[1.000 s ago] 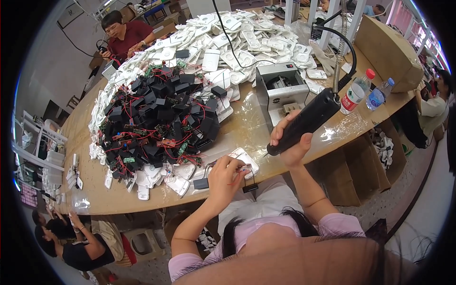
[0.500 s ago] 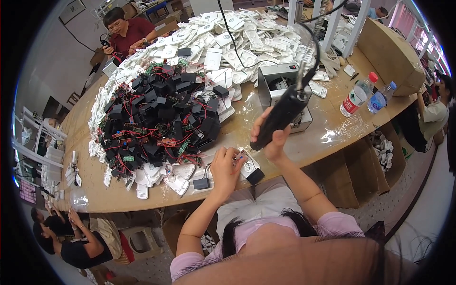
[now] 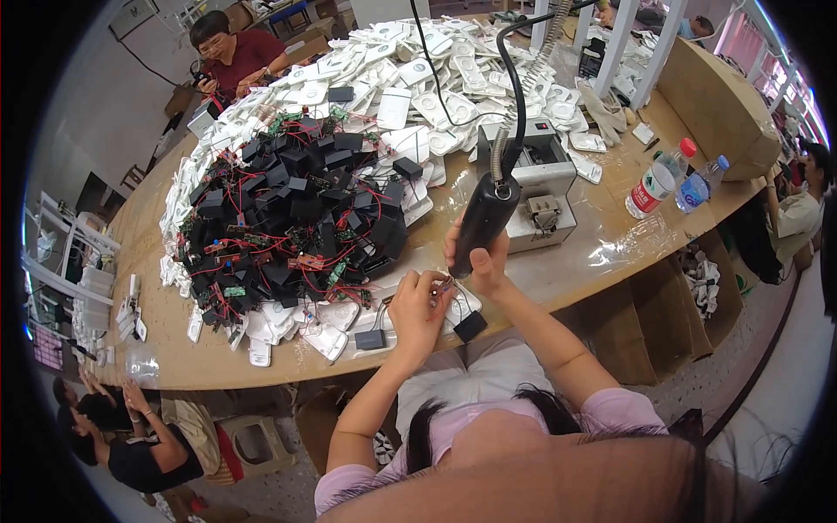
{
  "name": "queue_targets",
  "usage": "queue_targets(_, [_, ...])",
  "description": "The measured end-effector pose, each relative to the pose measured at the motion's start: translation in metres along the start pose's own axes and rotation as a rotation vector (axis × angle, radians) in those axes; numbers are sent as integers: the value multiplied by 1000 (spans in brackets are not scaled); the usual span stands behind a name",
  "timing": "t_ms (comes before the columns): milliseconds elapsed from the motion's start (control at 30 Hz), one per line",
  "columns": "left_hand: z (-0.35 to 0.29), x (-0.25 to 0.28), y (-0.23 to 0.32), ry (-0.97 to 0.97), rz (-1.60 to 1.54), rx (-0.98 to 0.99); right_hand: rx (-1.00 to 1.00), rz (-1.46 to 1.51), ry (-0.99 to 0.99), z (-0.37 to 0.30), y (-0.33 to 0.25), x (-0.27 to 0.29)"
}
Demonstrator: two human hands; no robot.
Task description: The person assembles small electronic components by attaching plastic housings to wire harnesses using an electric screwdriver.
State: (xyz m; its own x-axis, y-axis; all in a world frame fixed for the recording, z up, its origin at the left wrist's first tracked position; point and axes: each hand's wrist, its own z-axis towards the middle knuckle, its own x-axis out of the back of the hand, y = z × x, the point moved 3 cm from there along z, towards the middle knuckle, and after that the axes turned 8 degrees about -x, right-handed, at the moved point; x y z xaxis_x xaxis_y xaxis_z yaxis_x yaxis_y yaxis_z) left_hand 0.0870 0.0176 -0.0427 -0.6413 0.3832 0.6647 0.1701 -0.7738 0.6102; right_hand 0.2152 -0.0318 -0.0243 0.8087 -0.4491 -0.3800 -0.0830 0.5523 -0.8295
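In my right hand (image 3: 481, 261) is a black electric screwdriver (image 3: 488, 213), tilted, its upper end joined to a black cable and a coiled spring. Its lower end is close to the fingertips of my left hand (image 3: 416, 312). The left fingers are pinched together over a white plastic casing (image 3: 465, 302) at the table's front edge. What they hold is too small and too covered to make out. A black box-shaped block (image 3: 471, 327) on a wire sits at the casing's near edge. Left of my wrist, another black block (image 3: 370, 339) rests on a white casing.
A heap of black blocks with red wires and green circuit boards (image 3: 296, 209) lies left of centre. Behind it rise many white casings (image 3: 453, 65). A metal machine (image 3: 540, 196) and two bottles (image 3: 660, 179) stand to the right. Another person (image 3: 240, 61) sits across the table (image 3: 174, 362).
My right hand has brought the screwdriver left and down, closer to my left fingers, and it stands steeper. The left hand has hardly moved.
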Motion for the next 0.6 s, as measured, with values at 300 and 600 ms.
queue_targets(300, [0, -3, -1, 24, 10, 10, -4, -27, -19, -1, 5, 1])
queue_targets(600, [3, -3, -1, 20, 35, 2, -12, -94, -10, -4, 16, 1])
